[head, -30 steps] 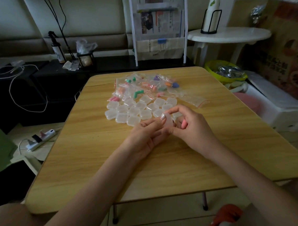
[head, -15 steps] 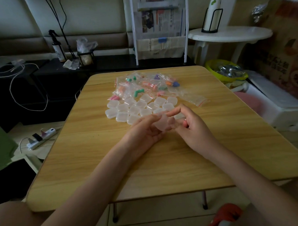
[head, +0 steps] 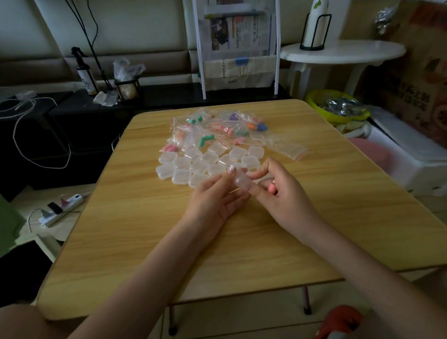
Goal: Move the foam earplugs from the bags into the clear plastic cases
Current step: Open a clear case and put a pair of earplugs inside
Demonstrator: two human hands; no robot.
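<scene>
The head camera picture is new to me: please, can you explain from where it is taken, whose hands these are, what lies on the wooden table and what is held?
No machine is here. A person wears one camera on the head, looking down at their own two bare hands. On the light wooden table lie small clear square plastic cases in a cluster, and behind them small clear plastic bags with colourful foam earplugs inside. The left hand and the right hand together hold one clear plastic case above the table. The right hand also keeps a pink foam earplug between its fingers.
</scene>
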